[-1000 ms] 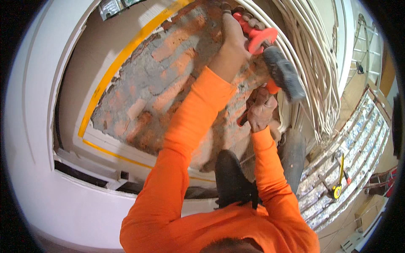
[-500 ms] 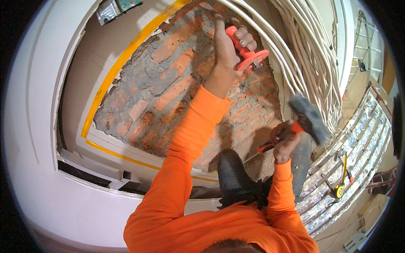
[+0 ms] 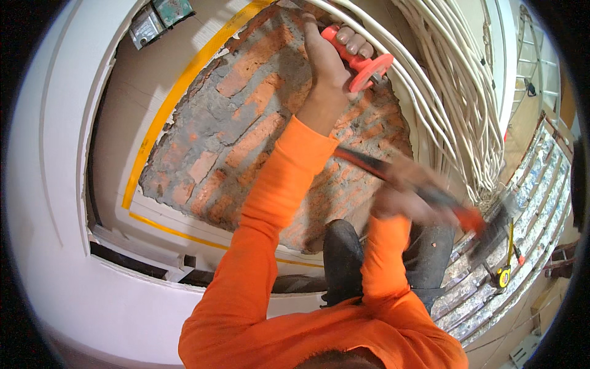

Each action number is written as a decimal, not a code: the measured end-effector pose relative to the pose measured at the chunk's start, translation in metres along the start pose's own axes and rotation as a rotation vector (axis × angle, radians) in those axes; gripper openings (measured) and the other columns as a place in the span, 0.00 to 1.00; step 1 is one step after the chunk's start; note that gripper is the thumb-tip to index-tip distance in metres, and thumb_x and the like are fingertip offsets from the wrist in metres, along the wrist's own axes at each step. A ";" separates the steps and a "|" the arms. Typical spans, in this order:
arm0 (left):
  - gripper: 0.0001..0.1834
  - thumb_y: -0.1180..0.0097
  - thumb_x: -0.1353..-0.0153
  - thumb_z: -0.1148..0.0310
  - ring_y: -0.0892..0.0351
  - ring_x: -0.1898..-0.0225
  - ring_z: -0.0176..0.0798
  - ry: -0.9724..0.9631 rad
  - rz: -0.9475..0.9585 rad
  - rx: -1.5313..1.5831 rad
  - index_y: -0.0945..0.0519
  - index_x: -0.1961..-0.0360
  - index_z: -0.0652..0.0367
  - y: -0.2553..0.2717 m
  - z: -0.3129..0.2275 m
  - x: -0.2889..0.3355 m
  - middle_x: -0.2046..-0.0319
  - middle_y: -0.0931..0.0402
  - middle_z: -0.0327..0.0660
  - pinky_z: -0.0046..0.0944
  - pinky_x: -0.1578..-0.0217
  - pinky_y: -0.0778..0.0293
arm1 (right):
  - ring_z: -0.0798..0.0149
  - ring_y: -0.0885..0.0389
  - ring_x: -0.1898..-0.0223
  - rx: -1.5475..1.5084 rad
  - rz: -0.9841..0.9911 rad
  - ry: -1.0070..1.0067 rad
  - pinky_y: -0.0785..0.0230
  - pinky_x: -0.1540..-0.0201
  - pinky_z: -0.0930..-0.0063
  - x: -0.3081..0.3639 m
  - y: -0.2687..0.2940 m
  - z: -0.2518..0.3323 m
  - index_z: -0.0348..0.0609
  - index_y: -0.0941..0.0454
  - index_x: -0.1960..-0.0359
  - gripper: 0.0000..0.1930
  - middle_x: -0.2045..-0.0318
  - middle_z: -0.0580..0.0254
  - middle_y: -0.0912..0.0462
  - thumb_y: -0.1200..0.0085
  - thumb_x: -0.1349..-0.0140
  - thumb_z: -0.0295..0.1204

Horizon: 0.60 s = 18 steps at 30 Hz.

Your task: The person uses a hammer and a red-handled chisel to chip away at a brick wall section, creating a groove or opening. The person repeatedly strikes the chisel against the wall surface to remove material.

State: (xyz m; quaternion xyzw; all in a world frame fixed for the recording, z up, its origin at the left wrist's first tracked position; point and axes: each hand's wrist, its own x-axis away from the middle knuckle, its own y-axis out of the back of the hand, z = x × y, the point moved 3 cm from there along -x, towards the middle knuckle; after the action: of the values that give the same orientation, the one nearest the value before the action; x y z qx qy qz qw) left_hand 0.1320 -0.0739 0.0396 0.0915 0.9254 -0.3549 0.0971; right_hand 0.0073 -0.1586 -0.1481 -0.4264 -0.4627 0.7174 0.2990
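Observation:
My left hand [image 3: 324, 60] is wrapped round the grip of a chisel with a round red hand guard [image 3: 373, 72]. It is raised in front of a patch of exposed brickwork [image 3: 246, 126], and the chisel's cutting end is hidden behind the hand. In my right hand [image 3: 399, 197], blurred by motion, is a hammer [image 3: 362, 163] with a black and red handle. The hammer's smeared dark head [image 3: 493, 229] points to the lower right, away from the chisel.
Yellow tape [image 3: 161, 126] frames the brick on the left and below. Beside it on the right hangs a thick bundle of white cables [image 3: 455, 92]. A metal box [image 3: 147, 27] sits top left. Right lie foil-faced slats [image 3: 534, 209], a tape measure [image 3: 503, 277] and a ladder [image 3: 539, 67].
The hammer has swung round: its handle now stretches out toward the left forearm and its head has dropped lower right. The left hand and chisel have shifted slightly up and left.

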 end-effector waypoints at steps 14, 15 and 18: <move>0.26 0.72 0.29 0.47 0.45 0.83 0.37 -0.090 -0.204 0.012 0.40 0.79 0.52 -0.014 -0.007 0.017 0.85 0.41 0.37 0.44 0.79 0.38 | 0.72 0.45 0.92 -0.355 -0.151 0.177 0.44 0.85 0.78 -0.041 0.000 0.033 0.51 0.35 0.72 0.35 0.92 0.69 0.41 0.73 0.41 0.71; 0.26 0.73 0.29 0.47 0.45 0.83 0.38 -0.068 -0.184 0.022 0.40 0.79 0.53 -0.016 -0.006 0.017 0.85 0.40 0.37 0.45 0.79 0.38 | 0.68 0.39 0.86 -0.084 -0.102 -0.014 0.39 0.80 0.72 -0.014 -0.002 -0.001 0.48 0.34 0.73 0.29 0.88 0.65 0.35 0.68 0.40 0.63; 0.28 0.73 0.32 0.41 0.44 0.85 0.37 -0.033 -0.135 0.074 0.39 0.77 0.52 0.000 0.002 0.002 0.85 0.41 0.36 0.42 0.82 0.37 | 0.65 0.28 0.77 0.778 0.463 -0.155 0.32 0.73 0.67 0.036 -0.002 -0.075 0.44 0.31 0.74 0.15 0.80 0.63 0.29 0.54 0.39 0.43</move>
State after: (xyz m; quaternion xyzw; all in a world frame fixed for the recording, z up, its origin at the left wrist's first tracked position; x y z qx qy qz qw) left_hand 0.1307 -0.0754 0.0381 0.0267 0.9140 -0.3958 0.0848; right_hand 0.0571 -0.0975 -0.1742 -0.3196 -0.0726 0.9156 0.2330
